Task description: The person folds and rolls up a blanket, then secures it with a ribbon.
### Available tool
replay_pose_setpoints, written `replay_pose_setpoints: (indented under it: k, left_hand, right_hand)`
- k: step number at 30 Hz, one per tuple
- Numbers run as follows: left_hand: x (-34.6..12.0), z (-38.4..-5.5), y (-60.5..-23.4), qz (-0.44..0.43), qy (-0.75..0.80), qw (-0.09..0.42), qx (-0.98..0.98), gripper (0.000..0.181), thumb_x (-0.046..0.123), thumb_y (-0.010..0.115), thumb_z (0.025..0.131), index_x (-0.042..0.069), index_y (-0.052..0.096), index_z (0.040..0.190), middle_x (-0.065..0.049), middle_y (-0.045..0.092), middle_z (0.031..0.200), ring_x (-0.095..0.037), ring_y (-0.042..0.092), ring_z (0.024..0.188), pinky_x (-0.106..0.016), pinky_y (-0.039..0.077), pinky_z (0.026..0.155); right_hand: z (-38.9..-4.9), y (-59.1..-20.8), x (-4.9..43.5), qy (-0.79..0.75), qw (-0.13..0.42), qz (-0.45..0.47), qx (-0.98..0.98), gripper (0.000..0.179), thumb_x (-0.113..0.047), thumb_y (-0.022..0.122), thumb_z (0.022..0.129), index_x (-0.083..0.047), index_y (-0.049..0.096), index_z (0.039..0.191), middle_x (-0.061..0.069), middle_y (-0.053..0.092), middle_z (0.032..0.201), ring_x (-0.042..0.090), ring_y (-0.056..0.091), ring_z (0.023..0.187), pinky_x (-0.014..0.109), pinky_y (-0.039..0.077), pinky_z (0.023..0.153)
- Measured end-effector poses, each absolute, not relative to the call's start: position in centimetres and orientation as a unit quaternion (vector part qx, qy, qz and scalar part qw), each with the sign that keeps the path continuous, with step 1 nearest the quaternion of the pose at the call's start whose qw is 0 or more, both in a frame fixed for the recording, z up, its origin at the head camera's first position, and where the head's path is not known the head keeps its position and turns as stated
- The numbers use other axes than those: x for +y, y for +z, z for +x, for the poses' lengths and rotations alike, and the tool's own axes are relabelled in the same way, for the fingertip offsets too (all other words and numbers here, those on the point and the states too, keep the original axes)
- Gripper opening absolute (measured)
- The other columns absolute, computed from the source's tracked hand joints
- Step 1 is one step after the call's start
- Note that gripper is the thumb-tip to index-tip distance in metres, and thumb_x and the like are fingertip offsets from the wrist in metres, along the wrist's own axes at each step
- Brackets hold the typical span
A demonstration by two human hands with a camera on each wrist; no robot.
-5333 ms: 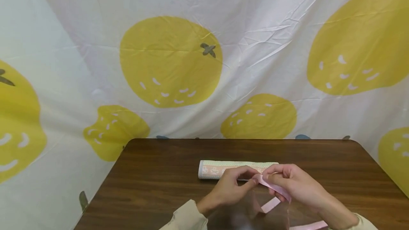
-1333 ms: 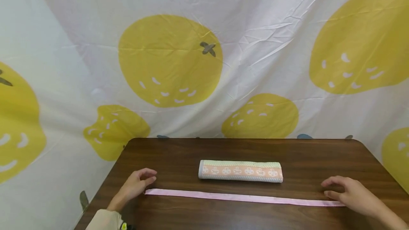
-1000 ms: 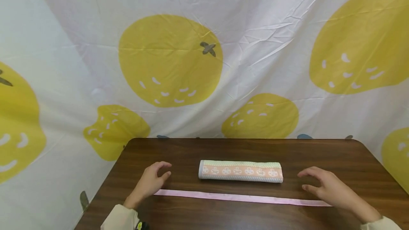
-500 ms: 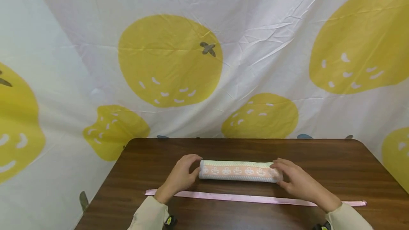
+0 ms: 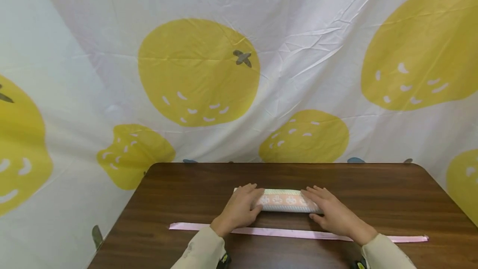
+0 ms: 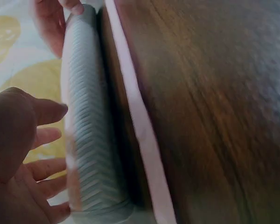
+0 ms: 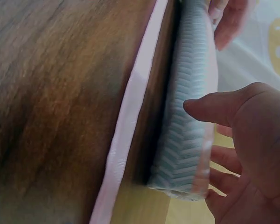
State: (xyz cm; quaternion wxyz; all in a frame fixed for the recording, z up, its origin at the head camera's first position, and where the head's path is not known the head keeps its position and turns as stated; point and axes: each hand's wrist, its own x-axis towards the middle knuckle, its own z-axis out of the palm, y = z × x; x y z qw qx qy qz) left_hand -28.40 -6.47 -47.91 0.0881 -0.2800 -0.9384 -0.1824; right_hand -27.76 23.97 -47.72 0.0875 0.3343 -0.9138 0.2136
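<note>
A rolled towel (image 5: 282, 200) with a peach flower band and a ribbed grey-white underside lies crosswise on the table. My left hand (image 5: 240, 207) rests over its left part, fingers reaching across the top and thumb at the near side. Over the right part lies my right hand (image 5: 333, 214), its fingers likewise laid across. In the right wrist view the thumb overlaps the ribbed side of the towel (image 7: 189, 126). Nearer to me a flat pink ribbon (image 5: 284, 232) stretches left to right, passing under both forearms.
The dark wood-grain table (image 5: 194, 186) has rounded far corners. Behind it hangs a white curtain (image 5: 291, 74) printed with large yellow fruit. Dark devices are strapped at both wrists.
Earlier both hands pinched the ribbon, then it lay straight on the table. From the ribbon's ends the hands moved to the towel's ends, then inward over its top.
</note>
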Motion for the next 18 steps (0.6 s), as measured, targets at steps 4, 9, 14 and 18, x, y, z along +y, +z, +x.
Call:
replay_pose_setpoints:
  k: [4, 9, 14, 18]
  left_hand:
    - [-5.7, -28.8, -48.5, -0.264, -0.117, 0.063, -0.955, 0.057, 0.037, 0.062, 0.096, 0.016, 0.048, 0.147, -0.017, 0.046, 0.15, -0.035, 0.039, 0.141, -0.057, 0.027, 0.115]
    - [-5.3, -29.2, -48.9, -0.25, -0.08, 0.042, -0.964, 0.067, 0.044, 0.062, 0.095, 0.022, 0.038, 0.153, -0.014, 0.04, 0.154, -0.033, 0.035, 0.144, -0.056, 0.022, 0.117]
    - [-5.3, -29.5, -49.0, -0.248, -0.052, 0.054, -0.966, 0.068, 0.037, 0.066, 0.092, 0.023, 0.039, 0.153, -0.013, 0.045, 0.151, -0.031, 0.039, 0.141, -0.055, 0.025, 0.115]
    - [-5.2, -29.7, -49.0, -0.252, -0.023, 0.073, -0.965, 0.066, 0.029, 0.07, 0.09, 0.023, 0.042, 0.15, -0.011, 0.051, 0.147, -0.029, 0.046, 0.136, -0.054, 0.031, 0.112]
  right_hand:
    - [-28.0, -47.9, 23.8, 0.204, 0.074, 0.327, -0.92, 0.063, -0.01, 0.077, 0.084, 0.0, 0.052, 0.141, 0.028, 0.05, 0.142, 0.05, 0.041, 0.134, 0.066, 0.026, 0.109]
    - [-28.5, -48.0, 23.8, 0.192, 0.078, 0.333, -0.92, 0.063, -0.012, 0.078, 0.084, 0.0, 0.052, 0.14, 0.028, 0.051, 0.14, 0.05, 0.043, 0.132, 0.067, 0.026, 0.108]
    - [-29.0, -48.7, 23.7, 0.186, 0.085, 0.336, -0.92, 0.064, -0.011, 0.078, 0.083, 0.001, 0.051, 0.14, 0.028, 0.053, 0.138, 0.05, 0.045, 0.13, 0.068, 0.027, 0.107]
    - [-29.4, -49.0, 23.7, 0.175, 0.103, 0.338, -0.919, 0.064, -0.008, 0.079, 0.082, 0.002, 0.052, 0.139, 0.027, 0.056, 0.134, 0.049, 0.049, 0.127, 0.067, 0.03, 0.106]
